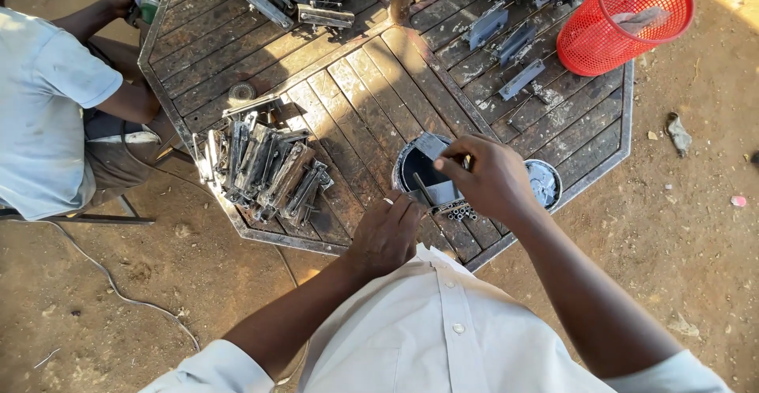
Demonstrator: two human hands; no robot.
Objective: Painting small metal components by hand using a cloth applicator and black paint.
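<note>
Right hand (492, 178) fingers pinching grey metal piece (432, 145) | left hand (387, 231) clenched on thin tool (424, 190) | round dark tin (417, 167) beneath, contents unclear

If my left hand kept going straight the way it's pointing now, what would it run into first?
The left hand points up and slightly right across the table, so it would probably first meet the round black tin just beyond its fingers, where the right hand holds a grey metal piece. Depth is unclear.

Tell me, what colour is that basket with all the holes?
The basket is red; the head view shows it best.
</note>
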